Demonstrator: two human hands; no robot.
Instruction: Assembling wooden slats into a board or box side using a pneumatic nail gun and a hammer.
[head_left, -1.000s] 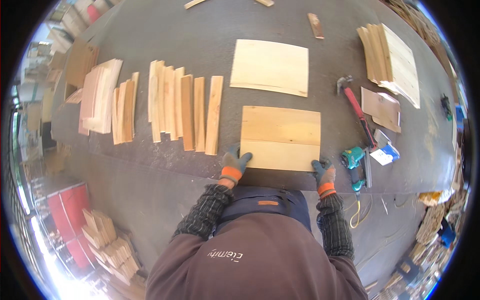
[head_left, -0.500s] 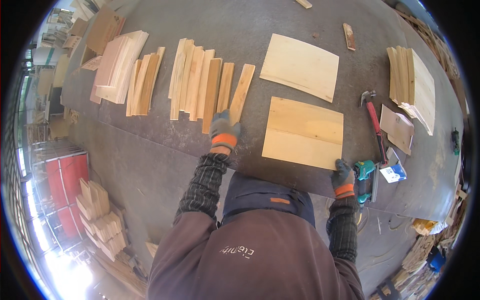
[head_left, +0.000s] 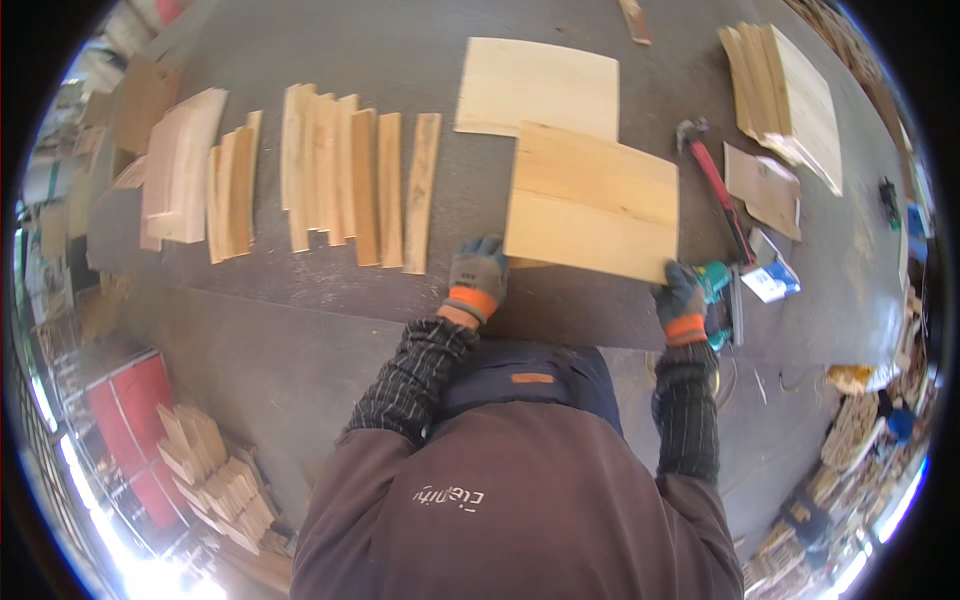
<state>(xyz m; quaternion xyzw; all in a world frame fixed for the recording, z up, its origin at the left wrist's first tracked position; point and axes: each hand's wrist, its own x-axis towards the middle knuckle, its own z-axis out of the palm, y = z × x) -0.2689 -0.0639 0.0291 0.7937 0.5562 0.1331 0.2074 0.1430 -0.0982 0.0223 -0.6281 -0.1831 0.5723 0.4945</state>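
A light-brown rectangular wooden board (head_left: pixel 595 205) lies slightly turned in front of me, its far left part overlapping a paler wooden panel (head_left: pixel 538 85). At its near left corner is my gloved left hand (head_left: pixel 478 276), fingers together against the edge; its thumb is hidden. A sliver of wood shows below the near edge beside that hand; what it belongs to is unclear. My gloved right hand (head_left: pixel 682 300) grips the near right corner, fingers closed round it. Just right of it, a teal power tool (head_left: pixel 712 280) is partly covered by the hand.
Left of the board, several narrow wooden strips (head_left: pixel 365 190) lie in a row, beside a stack of pale panels (head_left: pixel 188 165). To the right are a red-handled hammer (head_left: pixel 718 190), brown cardboard (head_left: pixel 765 190), a blue-and-white packet (head_left: pixel 771 282) and more stacked wood (head_left: pixel 785 90).
My left hand has left the rightmost strip, which now stands straighter, and has come to the board's near left corner. The board has turned clockwise and now overlaps the far panel.
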